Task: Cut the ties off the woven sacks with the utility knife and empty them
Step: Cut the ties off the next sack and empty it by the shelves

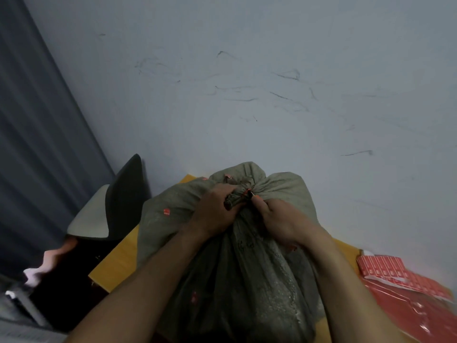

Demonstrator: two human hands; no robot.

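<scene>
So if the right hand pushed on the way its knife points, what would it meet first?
Probably the tied neck of the woven sack: the utility knife in the right hand points up-left at it. The left hand grips it just beyond; depth unclear.

woven sack (pixel 235 256): on table (pixel 118 263), under both hands | its neck: between left hand (pixel 212 214) and right hand (pixel 282 221), gripped by left | utility knife (pixel 254 195): in right hand, tip at neck | chair (pixel 118 201): left of left hand, beside table | flat packets (pixel 395 276): right of right hand | wall (pixel 247 95): behind hands
</scene>
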